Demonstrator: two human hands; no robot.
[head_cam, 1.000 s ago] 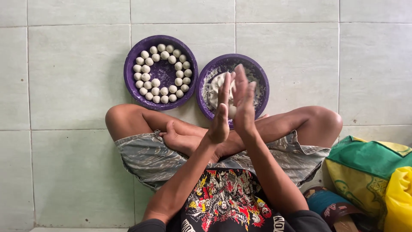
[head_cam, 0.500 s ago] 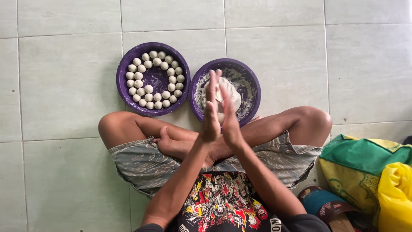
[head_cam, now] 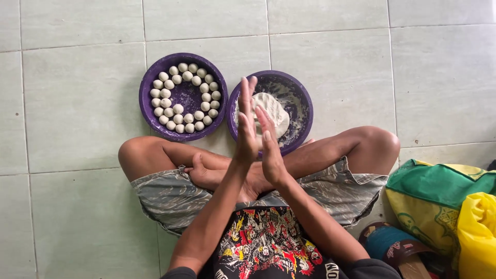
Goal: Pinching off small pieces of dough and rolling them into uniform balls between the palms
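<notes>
Purple bowls [head_cam: 150, 111]; palms pressed tog.

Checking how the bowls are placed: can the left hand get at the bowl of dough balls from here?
Probably yes: the left hand is raised just beside the bowl of dough balls, with nothing between them.

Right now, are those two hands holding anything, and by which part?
It cannot be told. The left hand and right hand are pressed palm to palm above the bowl of dough, so whatever may sit between the palms is hidden.
</notes>
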